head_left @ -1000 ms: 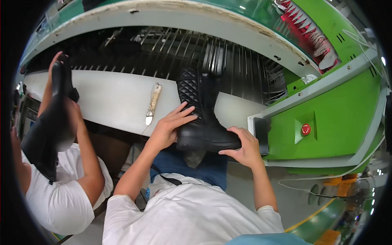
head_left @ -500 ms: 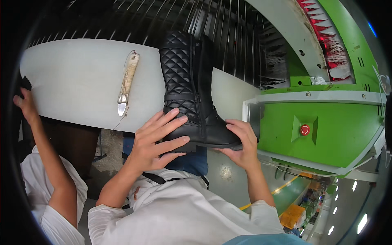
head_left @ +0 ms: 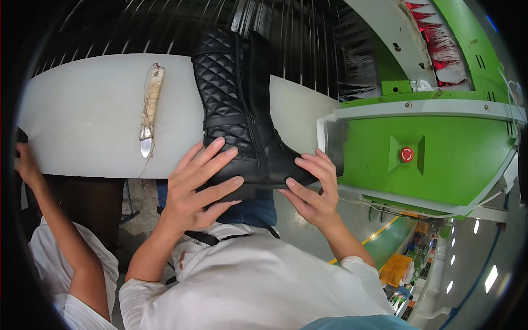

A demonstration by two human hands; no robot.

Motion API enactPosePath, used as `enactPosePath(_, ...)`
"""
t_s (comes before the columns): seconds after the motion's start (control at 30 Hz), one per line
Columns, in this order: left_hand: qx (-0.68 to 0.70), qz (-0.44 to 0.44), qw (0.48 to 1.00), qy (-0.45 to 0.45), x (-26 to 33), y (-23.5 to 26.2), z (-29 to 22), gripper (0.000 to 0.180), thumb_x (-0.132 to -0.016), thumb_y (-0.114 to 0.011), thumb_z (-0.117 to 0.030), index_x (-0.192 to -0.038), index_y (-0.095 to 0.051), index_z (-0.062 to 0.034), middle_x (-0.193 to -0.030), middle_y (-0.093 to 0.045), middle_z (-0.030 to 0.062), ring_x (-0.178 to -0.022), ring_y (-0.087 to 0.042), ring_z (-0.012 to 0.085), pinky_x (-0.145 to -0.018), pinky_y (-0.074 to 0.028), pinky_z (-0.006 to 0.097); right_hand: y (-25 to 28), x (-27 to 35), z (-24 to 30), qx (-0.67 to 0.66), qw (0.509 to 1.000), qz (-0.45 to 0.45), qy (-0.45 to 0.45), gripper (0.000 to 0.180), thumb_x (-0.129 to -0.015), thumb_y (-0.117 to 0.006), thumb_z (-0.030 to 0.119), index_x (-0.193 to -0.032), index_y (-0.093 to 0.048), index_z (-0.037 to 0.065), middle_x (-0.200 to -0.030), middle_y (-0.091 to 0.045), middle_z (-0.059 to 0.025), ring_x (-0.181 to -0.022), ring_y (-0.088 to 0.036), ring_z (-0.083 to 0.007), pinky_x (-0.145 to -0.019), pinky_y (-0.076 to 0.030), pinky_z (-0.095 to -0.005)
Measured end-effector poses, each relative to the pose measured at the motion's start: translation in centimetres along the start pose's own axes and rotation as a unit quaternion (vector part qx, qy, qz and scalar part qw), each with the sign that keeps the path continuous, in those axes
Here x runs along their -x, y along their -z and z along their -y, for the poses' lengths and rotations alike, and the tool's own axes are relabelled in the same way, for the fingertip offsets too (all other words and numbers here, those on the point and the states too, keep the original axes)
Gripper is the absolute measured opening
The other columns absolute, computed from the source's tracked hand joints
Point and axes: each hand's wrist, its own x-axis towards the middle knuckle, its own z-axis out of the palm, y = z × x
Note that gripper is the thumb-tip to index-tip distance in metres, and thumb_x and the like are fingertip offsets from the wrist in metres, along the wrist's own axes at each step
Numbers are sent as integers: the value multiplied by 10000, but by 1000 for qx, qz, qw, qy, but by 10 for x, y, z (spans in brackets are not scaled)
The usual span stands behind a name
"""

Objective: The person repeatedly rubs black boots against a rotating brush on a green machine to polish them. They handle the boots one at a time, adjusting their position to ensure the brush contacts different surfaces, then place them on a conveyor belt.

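Note:
A black boot (head_left: 223, 82) with a quilted shaft and a strap at the ankle lies on its side over the white tabletop (head_left: 88, 110). Its shaft points away from me, and its sole faces me at the table's near edge. My left hand (head_left: 192, 184) grips the heel end, with fingers laid over the ankle and the lower ones by the sole. At the toe, my right hand (head_left: 316, 190) has its fingers on the upper and along the sole edge. To the left of the boot lies a knife (head_left: 150, 110) with a wrapped handle, its blade toward me.
Metal rods (head_left: 165, 27) run behind the table. At the right stands a green machine (head_left: 363, 148) with a red button (head_left: 406, 154) and white bristles (head_left: 445, 49). A co-worker's arm (head_left: 71, 236) reaches to the table's left end, holding something dark.
The boot, table and machine have shifted left in the picture. My right hand's fingers have changed place on the toe. The co-worker's hand has dropped lower.

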Motion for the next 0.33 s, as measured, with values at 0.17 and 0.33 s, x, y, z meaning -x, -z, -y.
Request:
enactPosePath(0.17, -49, 40, 998, 30, -6, 8, -16, 483, -755, -969, -233, -1206, -827, -132, -1546, -722, 152, -1513, -619, 420, -1262, -415, 649, 5, -6, -3, -30, 999, 11, 9, 481, -748, -1021, 112, -1183, -822, 155, -1387, -746, -139, -1295, -695, -417, -1161, -508, -669)
enactPosePath(0.33, -58, 16, 998, -16, -13, -7, -14, 527, -773, -1021, -323, -1196, -802, -96, -1479, -763, 166, -1502, -635, 395, -1298, -386, 638, -6, 2, -9, -40, 999, -25, 16, 477, -765, -1010, 99, -1190, -807, 178, -1403, -757, -139, -1318, -701, -411, -1178, -484, -694)
